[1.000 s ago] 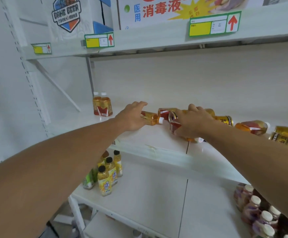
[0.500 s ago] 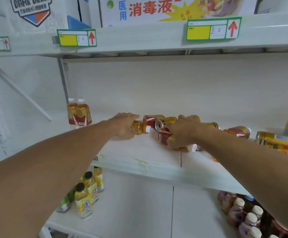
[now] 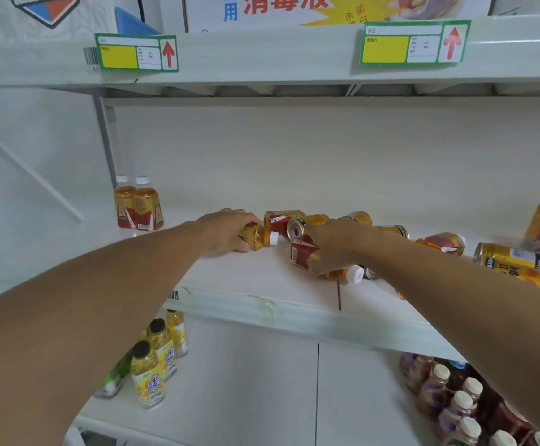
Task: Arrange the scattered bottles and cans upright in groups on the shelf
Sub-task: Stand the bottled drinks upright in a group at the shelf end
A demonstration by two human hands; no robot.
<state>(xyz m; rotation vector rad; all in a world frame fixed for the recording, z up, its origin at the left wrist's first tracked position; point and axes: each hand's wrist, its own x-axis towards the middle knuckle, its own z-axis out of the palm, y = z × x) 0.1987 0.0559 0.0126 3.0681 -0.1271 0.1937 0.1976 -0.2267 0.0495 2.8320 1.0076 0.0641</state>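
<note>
Closest to me, on the lower shelf (image 3: 246,381), stand a few yellow-labelled bottles with black caps (image 3: 149,378) at the left and a cluster of dark bottles with cream caps (image 3: 455,400) at the right. Above its pale front edge, both bare forearms reach onto the middle shelf (image 3: 262,278). The right hand (image 3: 333,243) has its grip wrapped over a tea bottle lying on its side (image 3: 304,254), red label showing, white cap poking out toward the right. The left hand (image 3: 226,230) has its grip curled around another lying amber bottle (image 3: 255,236), its white cap pointing right. Just behind and between the hands lie more tipped bottles and a gold can (image 3: 297,228), bunched and touching. Further right, a red-labelled bottle (image 3: 445,243) lies alone, then two gold cans on their sides (image 3: 516,262) near the frame edge. Back at the left, two tea bottles stand upright together (image 3: 138,204) by the shelf post. Overhead, the top shelf carries green-and-yellow price tags (image 3: 136,53).
</note>
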